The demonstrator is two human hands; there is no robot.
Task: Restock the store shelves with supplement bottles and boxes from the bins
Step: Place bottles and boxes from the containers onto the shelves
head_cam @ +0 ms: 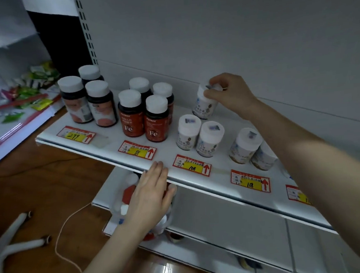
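The shelf (112,149) already has many bottles on it: dark ones (87,100), red ones (132,118) and white ones (188,133). There is room left at the back, so the job looks partly done (no bin shows here). The right hand (230,94) grips a white bottle (203,106) by its cap, fingers (217,80) curled round the top, low behind two others. The left hand (151,196) is flat and loose by the shelf edge, holding nothing.
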